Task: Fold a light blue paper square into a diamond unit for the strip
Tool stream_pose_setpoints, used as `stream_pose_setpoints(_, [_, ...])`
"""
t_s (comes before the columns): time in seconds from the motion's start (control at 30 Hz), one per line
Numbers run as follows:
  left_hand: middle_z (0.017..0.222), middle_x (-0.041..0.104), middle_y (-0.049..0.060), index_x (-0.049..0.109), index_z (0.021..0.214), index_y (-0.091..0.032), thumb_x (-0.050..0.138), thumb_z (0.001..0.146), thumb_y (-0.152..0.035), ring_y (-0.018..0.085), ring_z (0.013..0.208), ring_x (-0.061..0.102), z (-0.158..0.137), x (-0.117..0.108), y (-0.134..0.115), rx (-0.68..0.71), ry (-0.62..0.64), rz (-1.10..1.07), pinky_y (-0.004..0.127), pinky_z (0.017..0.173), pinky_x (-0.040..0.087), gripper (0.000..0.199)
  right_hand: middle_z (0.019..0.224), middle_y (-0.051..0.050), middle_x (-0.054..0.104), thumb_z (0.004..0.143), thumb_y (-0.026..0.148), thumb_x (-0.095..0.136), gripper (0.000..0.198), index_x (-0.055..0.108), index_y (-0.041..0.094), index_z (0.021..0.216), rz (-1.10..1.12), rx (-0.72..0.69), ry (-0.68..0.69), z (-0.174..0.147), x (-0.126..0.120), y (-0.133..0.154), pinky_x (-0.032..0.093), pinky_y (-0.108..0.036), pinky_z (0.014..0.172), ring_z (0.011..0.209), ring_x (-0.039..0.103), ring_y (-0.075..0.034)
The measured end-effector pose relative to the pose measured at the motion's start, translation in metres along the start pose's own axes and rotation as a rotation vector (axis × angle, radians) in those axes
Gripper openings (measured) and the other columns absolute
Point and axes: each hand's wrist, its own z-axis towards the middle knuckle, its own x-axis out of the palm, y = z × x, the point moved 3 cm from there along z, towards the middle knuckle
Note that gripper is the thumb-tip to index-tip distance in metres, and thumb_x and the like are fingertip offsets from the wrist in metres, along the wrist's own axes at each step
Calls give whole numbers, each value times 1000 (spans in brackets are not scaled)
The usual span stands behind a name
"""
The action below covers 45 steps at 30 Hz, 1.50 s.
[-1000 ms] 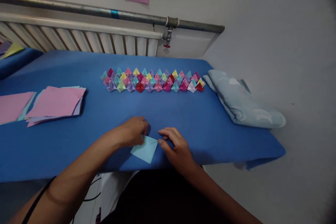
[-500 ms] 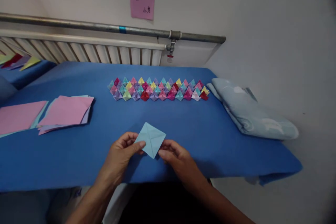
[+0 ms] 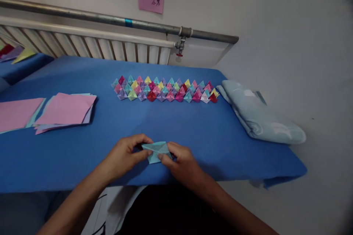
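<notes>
A light blue piece of folded paper point(image 3: 157, 147) is between my two hands, close to the front edge of the blue-covered surface point(image 3: 110, 117). Its left end is pinched between the thumb and fingers of my left hand point(image 3: 128, 152). At the right side, my right hand point(image 3: 179, 158) grips it, the thumb lying on its front face. The fingers behind the paper are partly hidden. Beyond my hands stand several rows of small folded paper pieces point(image 3: 161, 96) in pink, purple, yellow, red and blue.
Stacks of square paper lie at left: a pink-topped pile point(image 3: 67, 108) and another pink sheet point(image 3: 19, 112). A folded pale blue blanket point(image 3: 264, 117) rests at right against the wall. A radiator point(image 3: 96, 46) and metal pipe point(image 3: 82, 14) run behind.
The light blue paper was a flat diamond facing me; now it is turned and bent, with a pocket-like fold showing. My right hand has moved its thumb onto the paper. The view has shifted slightly.
</notes>
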Motion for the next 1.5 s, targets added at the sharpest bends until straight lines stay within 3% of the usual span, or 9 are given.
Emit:
stream_pose_setpoints(0.07, [79,67,-2,65,82,-22,55,80,-22,14,75,60,3,0,-4,170,11,241,27,70,45,10,68,1,58,83,16,50,16,58,19,70,-193,-175,-63,1,-4,1,37,-27,66,67,51,-14])
stream_pose_setpoints(0.17, [86,67,1,62,87,-21,49,85,-14,16,82,60,1,9,-5,454,-129,522,30,76,45,14,82,-2,64,85,17,52,11,63,19,85,-440,-368,-136,-1,-10,0,34,-30,73,77,53,-16])
stream_pose_setpoints(0.27, [90,65,6,60,90,-18,45,89,-12,19,85,58,-6,22,1,651,-296,723,34,76,44,17,88,-3,64,86,16,53,12,64,19,91,-604,-461,-169,-6,-10,-5,32,-33,76,79,52,-16])
stream_pose_setpoints(0.33, [88,64,7,61,87,-16,43,90,-12,19,82,57,-11,30,6,695,-351,811,34,73,44,19,89,-2,64,88,15,50,16,64,21,92,-650,-491,-176,-11,-8,-9,31,-34,77,77,51,-15])
stream_pose_setpoints(0.43, [88,64,8,61,87,-15,40,91,-11,20,81,56,-19,37,10,654,-300,877,36,73,43,22,93,-3,65,91,13,44,21,63,22,96,-678,-476,-121,-17,-4,-14,30,-36,79,79,52,-16])
stream_pose_setpoints(0.57, [100,65,9,60,101,-16,44,86,-9,23,95,57,-33,41,14,516,-160,853,42,87,41,23,104,-6,64,91,18,46,20,60,23,103,-671,-419,40,-23,-2,-14,29,-39,83,94,51,-20])
stream_pose_setpoints(0.7, [111,64,10,55,115,-16,49,85,-13,25,104,56,-43,42,17,459,-146,843,46,95,37,31,111,-7,62,88,22,51,25,57,23,112,-636,-394,125,-28,-5,-14,29,-40,86,101,48,-24])
stream_pose_setpoints(1.1, [109,68,7,62,104,-18,52,86,-12,23,103,61,-45,39,23,469,-204,764,44,97,35,21,96,-5,65,91,17,49,16,63,21,98,-447,-293,10,-33,-6,-16,34,-36,81,86,54,-18])
stream_pose_setpoints(1.5, [97,69,4,65,85,-22,50,89,-27,24,99,57,-33,36,25,249,-281,633,43,87,37,16,104,-6,64,89,21,54,10,63,21,85,-334,-111,-61,-25,-4,-21,39,-38,88,98,58,-20])
